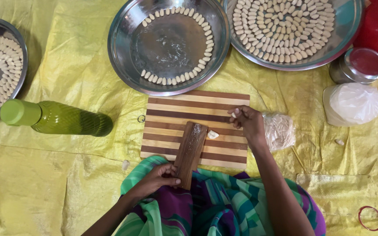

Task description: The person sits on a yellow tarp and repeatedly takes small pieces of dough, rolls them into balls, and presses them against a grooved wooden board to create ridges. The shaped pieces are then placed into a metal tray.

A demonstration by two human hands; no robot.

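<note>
Fingertips (pixel 235 112) of the right hand (pixel 246 123) are pinched nearly closed on a small pale dough bit (pixel 233 115), held just above the upper right part of the striped wooden cutting board (pixel 171 109). Left hand (pixel 160 176) is curled around the near end of the ridged wooden paddle (pixel 191 150), thumb on top, bracing it; the paddle lies tilted on the board's lower centre, near end over the lap. One shaped dough piece (pixel 213 134) lies on the board just right of the paddle's top, touching neither hand. Step, as I read it: shaping, one bit at a time, with the right hand between pieces and a fresh bit in its grip. Next move calls for a light, controlled press on the ridges while the left hand keeps the paddle from sliding; too much pressure likely smears the bit. Outward: bagged dough lump (pixel 279 130) just right of the right wrist. Steel tray (pixel 127 39) above the board, top centre, holds a partial ring of finished pieces along its rim. Fuller tray (pixel 351 26) at upper right, another (pixel 20 52) at the left edge. Green bottle (pixel 57 118) lies on its side at left; white bag (pixel 353 102) and steel tin (pixel 359 64) at right, all on the yellow sheet (pixel 66 175).
</note>
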